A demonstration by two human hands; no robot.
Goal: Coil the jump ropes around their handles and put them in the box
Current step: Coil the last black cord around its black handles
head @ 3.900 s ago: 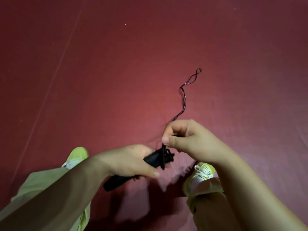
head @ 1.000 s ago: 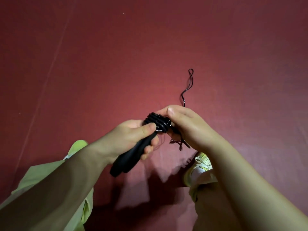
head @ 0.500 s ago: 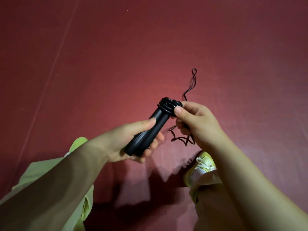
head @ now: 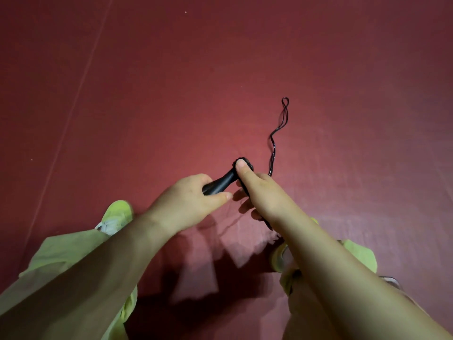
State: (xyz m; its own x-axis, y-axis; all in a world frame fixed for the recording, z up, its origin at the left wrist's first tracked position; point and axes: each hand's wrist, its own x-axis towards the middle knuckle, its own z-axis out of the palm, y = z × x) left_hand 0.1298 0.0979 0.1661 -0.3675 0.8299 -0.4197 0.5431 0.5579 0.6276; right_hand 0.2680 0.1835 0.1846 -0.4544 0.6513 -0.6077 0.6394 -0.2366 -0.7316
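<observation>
Item: jump rope handle (head: 221, 184), black, rigid, light; best gripped mid-shaft. Left hand (head: 188, 200) curled round shaft. Right hand (head: 255, 190) pinched coils at tip, thumb on top. Rope (head: 273, 143) thin, springy, prone to unwinding; tail trailed on floor (head: 171, 94) beyond hands. Versus half second earlier: handle lowered, loose loops under right hand now hidden.

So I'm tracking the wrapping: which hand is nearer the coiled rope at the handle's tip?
Right. The right hand has its thumb pressed on the coiled rope; the left hand grips the handle lower down, apart from it.
</observation>
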